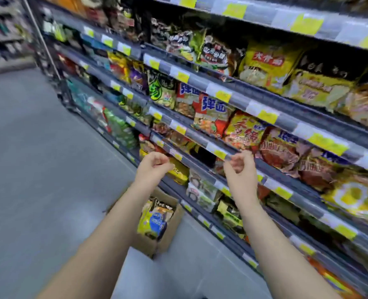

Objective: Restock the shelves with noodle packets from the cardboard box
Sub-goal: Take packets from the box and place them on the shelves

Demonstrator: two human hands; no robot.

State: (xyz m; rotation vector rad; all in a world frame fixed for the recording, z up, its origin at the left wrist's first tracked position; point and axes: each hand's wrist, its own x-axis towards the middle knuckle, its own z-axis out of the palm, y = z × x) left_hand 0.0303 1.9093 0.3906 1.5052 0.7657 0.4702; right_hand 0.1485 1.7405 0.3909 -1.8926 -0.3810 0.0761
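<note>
From the head view, both bare forearms reach up toward the shelves (pixel 239 99). The left hand (pixel 154 166) hangs in the air in front of a lower shelf's front edge, fingers clenched into a loose fist around nothing. The right hand (pixel 240 167) is curled the same way and holds nothing. Its knuckles are just beside a shelf rail (pixel 201 145) with yellow price labels; I cannot tell whether they touch it. The cardboard box (pixel 145 244) stands open on the grey floor (pixel 38 147) at the foot of the shelves, between the forearms. Yellow-and-blue noodle packets (pixel 154 221) stand inside it.
</note>
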